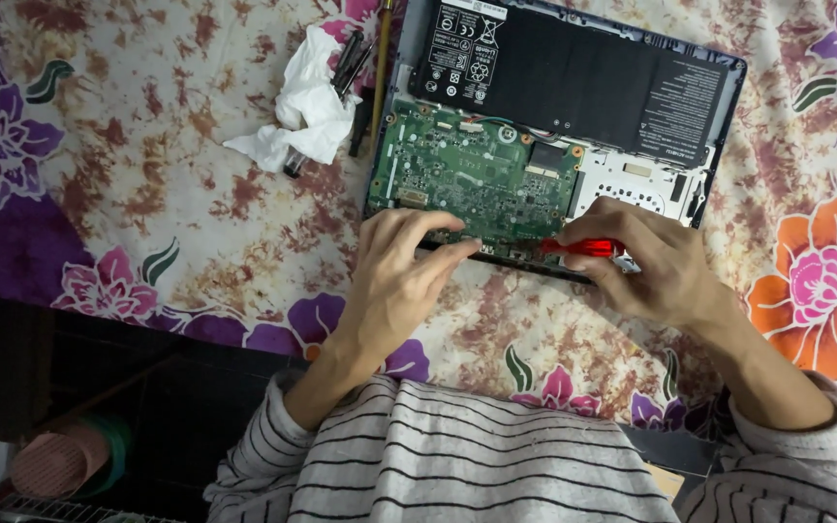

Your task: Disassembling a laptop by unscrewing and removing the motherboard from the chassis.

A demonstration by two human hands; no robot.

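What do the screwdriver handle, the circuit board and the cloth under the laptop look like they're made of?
Screwdriver handle: probably plastic, since it looks glossy, translucent red in the right hand.
Circuit board: rigid green laminate, matte, studded with small metal parts.
Cloth: woven fabric with a printed flower pattern, soft and slightly creased.

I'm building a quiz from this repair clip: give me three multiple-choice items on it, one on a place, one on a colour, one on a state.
1. Where does the crumpled white tissue lie?
A. left of the laptop
B. on the battery
C. in the person's lap

2. What colour is the screwdriver handle in the right hand?
A. blue
B. red
C. yellow

3. How is the laptop?
A. lid shut
B. screen lit
C. opened, green circuit board bared

Key: 1 A, it rests on the flowered cloth beside the casing; 2 B, red shows between the fingers; 3 C, board and black battery lie exposed while the left hand touches the board's edge.
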